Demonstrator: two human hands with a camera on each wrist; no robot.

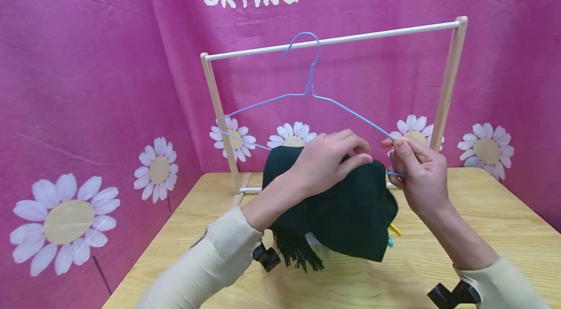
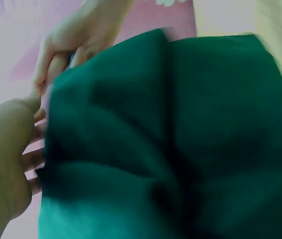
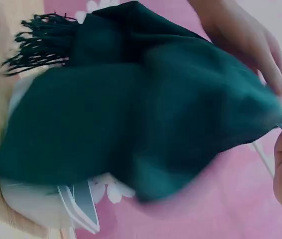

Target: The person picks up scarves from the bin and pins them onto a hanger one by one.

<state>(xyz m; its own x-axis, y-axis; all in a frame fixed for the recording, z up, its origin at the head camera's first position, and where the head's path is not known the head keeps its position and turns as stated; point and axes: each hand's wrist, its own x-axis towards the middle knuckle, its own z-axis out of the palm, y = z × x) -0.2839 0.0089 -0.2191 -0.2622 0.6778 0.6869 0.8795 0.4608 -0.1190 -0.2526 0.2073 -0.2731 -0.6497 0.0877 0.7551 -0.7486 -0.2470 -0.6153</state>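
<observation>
Left hand, half-bent, hold unclear, is resting on dark-green fringed cloth; right hand is pinching blue wire hanger at three o'clock. Probably needing even draping.

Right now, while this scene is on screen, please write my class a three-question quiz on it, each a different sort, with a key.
1. True or false: the right hand grips the blue hanger.
2. Multiple choice: one edge of the dark green cloth ends in A) lace, B) fringe, C) buttons.
3. Fill in the colour: the rack has a ____ top rail.

Key: 1. True. 2. B. 3. White.
</observation>
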